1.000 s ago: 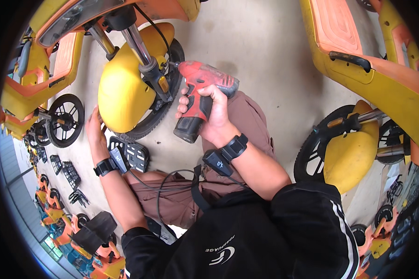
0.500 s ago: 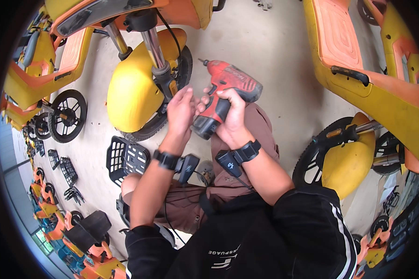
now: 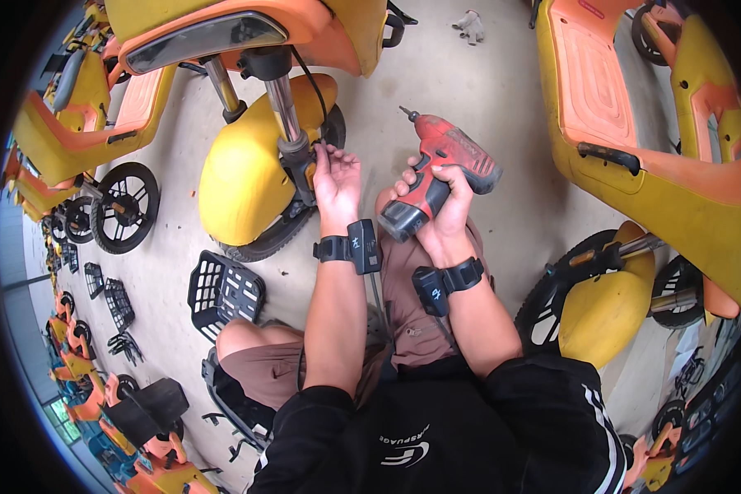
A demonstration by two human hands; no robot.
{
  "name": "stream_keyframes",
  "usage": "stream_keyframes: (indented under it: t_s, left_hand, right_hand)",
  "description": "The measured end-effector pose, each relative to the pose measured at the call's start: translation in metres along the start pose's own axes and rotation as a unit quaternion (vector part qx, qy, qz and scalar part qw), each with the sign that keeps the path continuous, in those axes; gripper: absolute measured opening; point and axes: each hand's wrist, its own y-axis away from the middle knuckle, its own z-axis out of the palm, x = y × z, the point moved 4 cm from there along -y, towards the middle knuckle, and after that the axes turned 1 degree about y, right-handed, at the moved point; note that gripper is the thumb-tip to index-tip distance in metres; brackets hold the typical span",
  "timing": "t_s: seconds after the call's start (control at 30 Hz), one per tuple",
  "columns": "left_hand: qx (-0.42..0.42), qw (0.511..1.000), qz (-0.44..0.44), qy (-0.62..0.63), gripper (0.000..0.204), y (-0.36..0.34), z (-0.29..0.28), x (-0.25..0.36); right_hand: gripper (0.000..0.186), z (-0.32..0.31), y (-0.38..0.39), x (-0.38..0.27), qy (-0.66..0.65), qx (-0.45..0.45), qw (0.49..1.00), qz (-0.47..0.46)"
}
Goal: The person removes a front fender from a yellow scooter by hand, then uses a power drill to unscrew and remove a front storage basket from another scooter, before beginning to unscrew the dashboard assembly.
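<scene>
My right hand [image 3: 446,206] is wrapped round the grip of a red and black cordless impact driver [image 3: 449,165]. The tool's bit points up and to the left, away from every surface. My left hand [image 3: 337,183] is turned palm up beside the front fork [image 3: 288,136] of a yellow and orange scooter. Its thumb and forefinger come together in a pinch near the fork's lower part; anything between them is too small to make out. Just left of that hand are the yellow front mudguard [image 3: 243,177] and the tyre under it.
A black plastic basket [image 3: 222,288] lies on the floor by my knee. Another yellow and orange scooter [image 3: 609,99] stands at the right, its front wheel near my right arm. More scooters line the left side. A pale glove-like bundle [image 3: 469,27] lies on the floor far ahead.
My left hand has left the driver's side and moved up and right, close to the fork. The driver, still in my right hand, has shifted to the right. The view has shifted slightly.
</scene>
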Motion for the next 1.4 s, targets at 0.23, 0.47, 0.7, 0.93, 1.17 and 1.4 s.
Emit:
stream_keyframes:
  t_s: [0.23,0.47,0.7,0.93,1.17,1.4]
  left_hand:
    - [-0.013,1.0,0.003,0.01,0.021,0.002,0.009,-0.002]
    - [0.01,0.978,-0.133,-0.16,0.016,0.032,0.006,-0.001]
    - [-0.004,0.954,-0.095,-0.284,0.022,0.182,0.067,0.063]
    - [0.178,0.888,0.356,-0.231,0.029,0.349,0.007,0.228]
    - [0.143,0.956,0.203,-0.154,0.029,0.357,-0.044,0.198]
    - [0.201,0.923,0.11,-0.31,0.064,0.168,-0.013,0.158]
  right_hand:
    - [0.035,0.003,-0.005,0.008,0.004,-0.02,0.999,0.033]
    - [0.033,-0.001,-0.006,0.014,0.004,-0.012,1.0,0.026]
    - [0.035,-0.003,0.002,-0.004,0.051,0.0,0.998,-0.025]
    - [0.034,0.008,-0.001,0.007,0.068,-0.01,0.998,0.004]
    - [0.035,0.008,0.001,0.012,0.044,0.0,0.999,0.013]
    - [0.036,0.007,0.009,0.012,0.042,-0.011,0.999,0.011]
